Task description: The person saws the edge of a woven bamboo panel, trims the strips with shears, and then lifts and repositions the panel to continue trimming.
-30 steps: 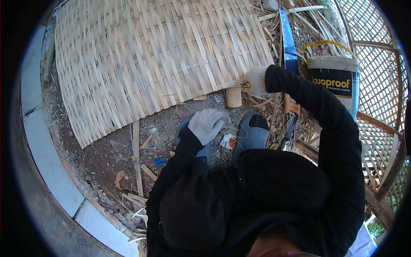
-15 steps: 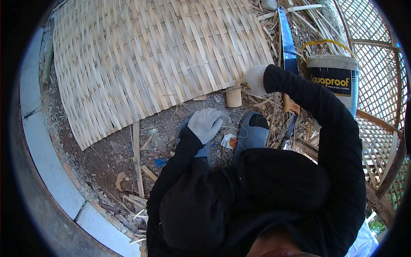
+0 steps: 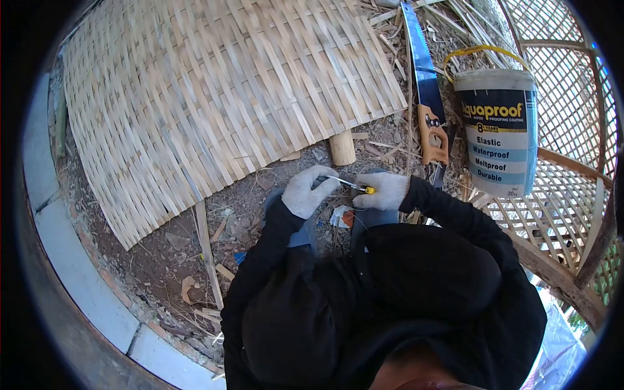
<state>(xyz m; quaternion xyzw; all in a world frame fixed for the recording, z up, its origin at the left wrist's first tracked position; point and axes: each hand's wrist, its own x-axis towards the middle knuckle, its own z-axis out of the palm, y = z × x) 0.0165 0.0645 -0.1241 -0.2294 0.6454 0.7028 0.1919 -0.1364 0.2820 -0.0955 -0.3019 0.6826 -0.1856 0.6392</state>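
Observation:
My gloved left hand (image 3: 309,191) is closed at the metal end of a small tool (image 3: 349,184) with a yellow and black handle. My gloved right hand (image 3: 382,190) grips the handle end of that tool. Both hands are close together above my shoes, apart from the large woven bamboo panel (image 3: 227,97). The tool's exact type is hard to make out. A short wooden block (image 3: 342,149) lies under the panel's lower right edge.
A handsaw (image 3: 429,84) with a wooden handle lies right of the panel. Beside it stands a labelled bucket (image 3: 497,136) with a yellow handle. Wood scraps and debris cover the ground. Lattice (image 3: 559,97) rises at the right; pale tiles (image 3: 84,279) edge the left.
My right hand has come back from the panel's lower right corner toward my left hand, bringing the tool. My left hand now touches the tool's metal end. The view has shifted, showing more of the bucket.

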